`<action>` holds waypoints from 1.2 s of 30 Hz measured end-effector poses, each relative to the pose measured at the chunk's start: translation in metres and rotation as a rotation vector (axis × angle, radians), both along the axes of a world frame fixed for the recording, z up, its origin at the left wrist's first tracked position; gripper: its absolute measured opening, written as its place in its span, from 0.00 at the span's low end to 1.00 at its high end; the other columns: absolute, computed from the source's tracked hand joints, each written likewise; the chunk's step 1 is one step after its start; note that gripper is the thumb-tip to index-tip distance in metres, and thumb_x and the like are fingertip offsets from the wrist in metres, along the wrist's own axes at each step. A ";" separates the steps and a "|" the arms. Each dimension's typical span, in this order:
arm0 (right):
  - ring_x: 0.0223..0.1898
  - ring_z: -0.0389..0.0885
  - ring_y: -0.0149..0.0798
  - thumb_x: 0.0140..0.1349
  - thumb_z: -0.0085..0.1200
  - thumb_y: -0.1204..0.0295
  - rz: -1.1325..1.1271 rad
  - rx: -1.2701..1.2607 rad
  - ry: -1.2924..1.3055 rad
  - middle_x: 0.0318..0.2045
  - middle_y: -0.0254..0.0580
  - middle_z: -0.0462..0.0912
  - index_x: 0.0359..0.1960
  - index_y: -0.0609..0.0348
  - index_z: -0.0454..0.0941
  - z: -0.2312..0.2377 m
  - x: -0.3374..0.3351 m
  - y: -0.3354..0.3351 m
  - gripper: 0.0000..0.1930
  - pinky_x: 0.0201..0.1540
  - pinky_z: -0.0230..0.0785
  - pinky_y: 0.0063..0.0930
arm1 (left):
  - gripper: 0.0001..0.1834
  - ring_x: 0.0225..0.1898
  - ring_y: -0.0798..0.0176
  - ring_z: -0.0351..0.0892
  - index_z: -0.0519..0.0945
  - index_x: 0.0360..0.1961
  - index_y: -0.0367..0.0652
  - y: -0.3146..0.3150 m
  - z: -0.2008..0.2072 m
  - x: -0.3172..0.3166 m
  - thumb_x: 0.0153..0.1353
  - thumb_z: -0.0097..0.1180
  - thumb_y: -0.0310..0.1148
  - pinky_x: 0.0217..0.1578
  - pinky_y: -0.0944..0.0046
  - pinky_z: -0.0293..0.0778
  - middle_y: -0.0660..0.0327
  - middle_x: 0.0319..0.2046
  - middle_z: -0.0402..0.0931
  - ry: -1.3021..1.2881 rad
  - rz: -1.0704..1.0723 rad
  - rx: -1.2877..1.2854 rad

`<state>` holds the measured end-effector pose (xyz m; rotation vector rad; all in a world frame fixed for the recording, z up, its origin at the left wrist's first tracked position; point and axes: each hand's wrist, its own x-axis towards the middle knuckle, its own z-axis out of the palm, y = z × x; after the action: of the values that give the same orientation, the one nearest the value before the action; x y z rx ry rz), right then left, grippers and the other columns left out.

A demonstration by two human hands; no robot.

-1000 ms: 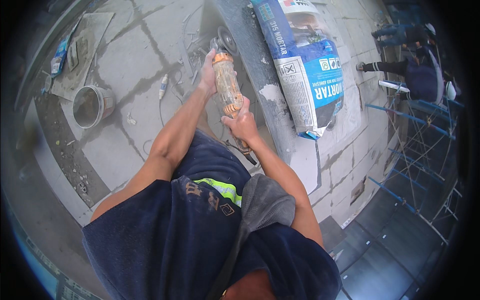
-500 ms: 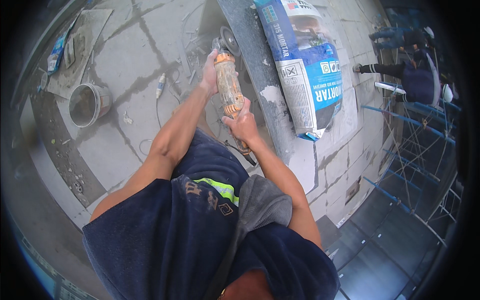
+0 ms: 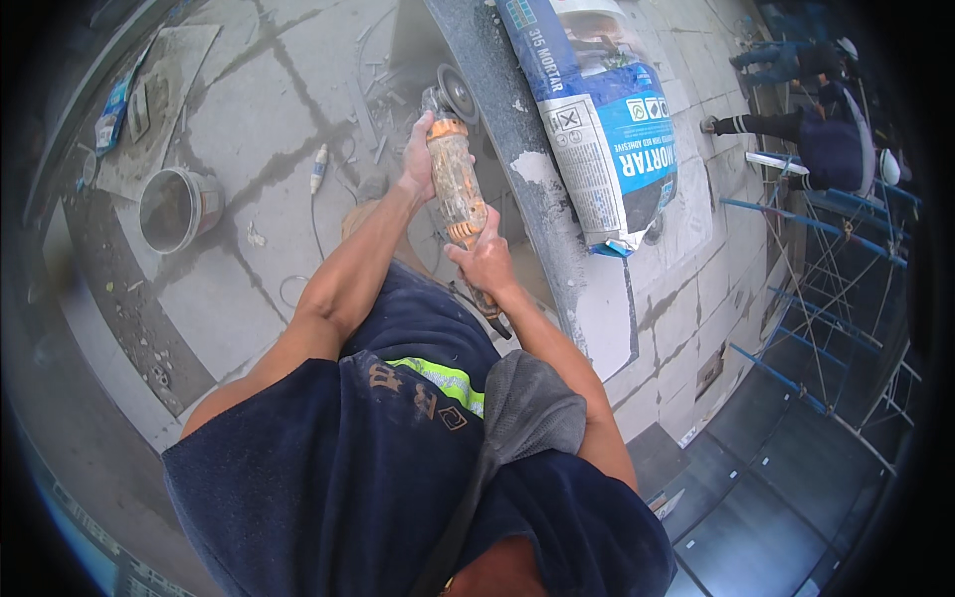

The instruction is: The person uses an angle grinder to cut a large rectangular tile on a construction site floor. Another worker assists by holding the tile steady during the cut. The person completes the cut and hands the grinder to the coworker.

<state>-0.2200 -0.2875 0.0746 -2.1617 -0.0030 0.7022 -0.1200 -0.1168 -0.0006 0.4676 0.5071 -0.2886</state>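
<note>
An orange, dust-coated angle grinder [image 3: 457,186] is held out in front of me in both hands. My left hand [image 3: 420,159] is closed around its front part, just behind the head. Farther back, my right hand [image 3: 484,257] wraps the rear of the handle, and a dark cord trails from that end. The grinder's disc [image 3: 457,93] is right beside the left edge of a long grey slab [image 3: 542,184]; whether they touch I cannot tell. On the slab lies a blue and white mortar bag [image 3: 609,124].
A dusty bucket [image 3: 179,210] stands on the paving at left, near a board [image 3: 164,109] with a trowel. A cable with a connector [image 3: 318,169] crosses the floor, and offcut strips lie near the slab. Two people [image 3: 836,139] and blue scaffolding [image 3: 816,232] are at right.
The grinder and both hands have shifted slightly toward me. The bag and slab sit a little higher and farther left in view. Both hands keep their grip.
</note>
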 end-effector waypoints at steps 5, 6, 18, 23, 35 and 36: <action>0.46 0.83 0.71 0.54 0.68 0.67 0.016 0.005 -0.038 0.42 0.68 0.84 0.68 0.63 0.50 0.001 -0.006 -0.003 0.45 0.49 0.76 0.55 | 0.37 0.27 0.51 0.85 0.78 0.45 0.38 -0.006 0.006 -0.006 0.67 0.44 0.68 0.30 0.51 0.83 0.55 0.28 0.80 0.008 0.041 0.000; 0.46 0.83 0.71 0.54 0.68 0.67 0.012 -0.006 -0.030 0.42 0.69 0.84 0.68 0.63 0.50 0.000 -0.005 -0.003 0.45 0.49 0.76 0.55 | 0.37 0.28 0.51 0.85 0.78 0.45 0.38 -0.006 0.006 -0.006 0.67 0.44 0.68 0.30 0.51 0.83 0.55 0.28 0.80 0.004 0.043 -0.002; 0.42 0.84 0.71 0.54 0.67 0.66 0.079 -0.009 -0.048 0.39 0.69 0.85 0.67 0.65 0.49 0.005 0.047 0.025 0.45 0.47 0.76 0.55 | 0.41 0.33 0.54 0.85 0.79 0.48 0.40 0.028 -0.008 0.042 0.66 0.40 0.72 0.32 0.52 0.83 0.53 0.34 0.81 -0.064 0.010 0.042; 0.38 0.86 0.68 0.55 0.68 0.66 0.090 -0.014 -0.113 0.36 0.67 0.85 0.66 0.64 0.49 -0.001 0.066 0.036 0.44 0.44 0.78 0.53 | 0.40 0.32 0.54 0.85 0.79 0.48 0.40 0.036 -0.010 0.061 0.68 0.39 0.70 0.31 0.52 0.83 0.54 0.33 0.80 -0.076 0.008 0.039; 0.29 0.87 0.60 0.56 0.67 0.67 0.061 -0.016 -0.050 0.34 0.62 0.86 0.68 0.62 0.49 0.001 0.022 0.011 0.44 0.39 0.79 0.49 | 0.40 0.32 0.52 0.86 0.78 0.49 0.39 0.010 0.004 0.017 0.68 0.40 0.69 0.32 0.52 0.83 0.53 0.34 0.81 -0.007 0.020 0.061; 0.31 0.87 0.62 0.56 0.67 0.67 0.044 -0.042 -0.029 0.35 0.63 0.86 0.68 0.61 0.49 -0.001 0.018 0.009 0.44 0.40 0.79 0.50 | 0.40 0.32 0.52 0.86 0.78 0.49 0.38 0.008 0.003 0.013 0.68 0.40 0.69 0.32 0.52 0.83 0.53 0.34 0.81 -0.006 0.017 0.048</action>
<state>-0.2023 -0.2788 0.0738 -2.2178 -0.0521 0.7020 -0.1069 -0.1091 0.0026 0.5109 0.5128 -0.2592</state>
